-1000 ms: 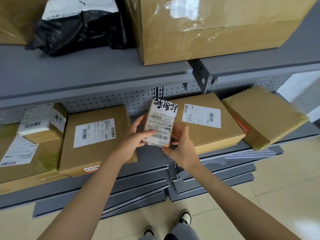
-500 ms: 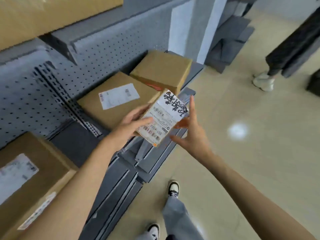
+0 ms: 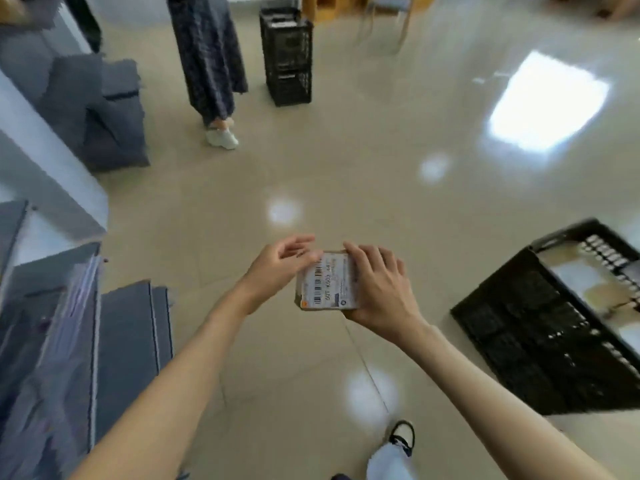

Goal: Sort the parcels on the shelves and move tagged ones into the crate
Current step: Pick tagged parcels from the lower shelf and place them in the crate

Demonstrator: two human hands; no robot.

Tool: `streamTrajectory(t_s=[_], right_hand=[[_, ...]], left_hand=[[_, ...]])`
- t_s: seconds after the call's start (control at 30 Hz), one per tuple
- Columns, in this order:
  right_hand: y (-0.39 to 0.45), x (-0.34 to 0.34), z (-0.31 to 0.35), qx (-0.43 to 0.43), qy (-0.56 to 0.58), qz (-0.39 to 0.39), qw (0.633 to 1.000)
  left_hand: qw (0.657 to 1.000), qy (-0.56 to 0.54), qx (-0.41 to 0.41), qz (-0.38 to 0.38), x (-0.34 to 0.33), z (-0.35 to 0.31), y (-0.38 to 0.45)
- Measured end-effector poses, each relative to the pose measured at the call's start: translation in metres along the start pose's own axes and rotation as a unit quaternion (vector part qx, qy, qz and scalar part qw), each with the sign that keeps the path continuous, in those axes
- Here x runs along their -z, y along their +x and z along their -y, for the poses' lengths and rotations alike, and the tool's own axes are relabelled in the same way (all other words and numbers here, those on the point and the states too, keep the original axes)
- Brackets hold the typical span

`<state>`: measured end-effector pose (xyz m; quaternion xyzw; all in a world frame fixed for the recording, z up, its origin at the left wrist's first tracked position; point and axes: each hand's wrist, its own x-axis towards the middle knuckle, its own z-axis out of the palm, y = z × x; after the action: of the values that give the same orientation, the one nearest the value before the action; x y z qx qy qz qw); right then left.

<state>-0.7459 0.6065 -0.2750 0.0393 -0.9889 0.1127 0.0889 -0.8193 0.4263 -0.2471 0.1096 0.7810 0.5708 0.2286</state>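
A small cardboard parcel (image 3: 325, 284) with a white barcode label on top is held over the beige floor at mid-frame. My right hand (image 3: 379, 287) grips it from the right side, fingers over its top and thumb beneath. My left hand (image 3: 277, 268) touches its left edge with loosely spread fingers. A black plastic crate (image 3: 519, 327) lies on the floor at the right, a little beyond my right hand, with several parcels inside it.
Grey shelf panels (image 3: 114, 341) lie at the lower left. Another person (image 3: 211, 64) stands at the upper left of centre. Black crates (image 3: 287, 57) are stacked at the back. My shoe (image 3: 398, 445) shows at the bottom.
I have turned away from the shelves toward the open floor. The parcel moved with me, my right hand has closed on it, and the floor crate has come into view.
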Motion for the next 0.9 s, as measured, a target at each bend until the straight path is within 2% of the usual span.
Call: streamTrajectory(t_s=[0.1,0.2,0.4,0.53,0.77,0.9], right_hand=[[-0.036,0.019,-0.106,-0.124,-0.006,0.016,0.992],[-0.085,0.043,-0.212,-0.231,-0.018,0.001,0.973],[-0.194,0.093,-0.382,-0.393,-0.053,-0.016,0.918],[-0.249,0.107,-0.453,-0.483,-0.05,-0.035,0.873],[-0.294,0.098,-0.544,-0.588,-0.014,-0.035,0.808],[-0.297,0.078,-0.6,-0.612,-0.001,0.002,0.791]], left_hand=[[0.999,0.036,-0.016,0.02,-0.083,-0.026,0.051],[0.993,0.082,-0.038,0.078,-0.185,-0.048,0.104],[0.945,0.205,-0.138,0.214,-0.401,-0.098,0.171],[0.896,0.262,-0.208,0.291,-0.507,-0.123,0.189],[0.85,0.288,-0.2,0.394,-0.627,-0.131,0.246],[0.83,0.304,-0.186,0.429,-0.688,-0.121,0.294]])
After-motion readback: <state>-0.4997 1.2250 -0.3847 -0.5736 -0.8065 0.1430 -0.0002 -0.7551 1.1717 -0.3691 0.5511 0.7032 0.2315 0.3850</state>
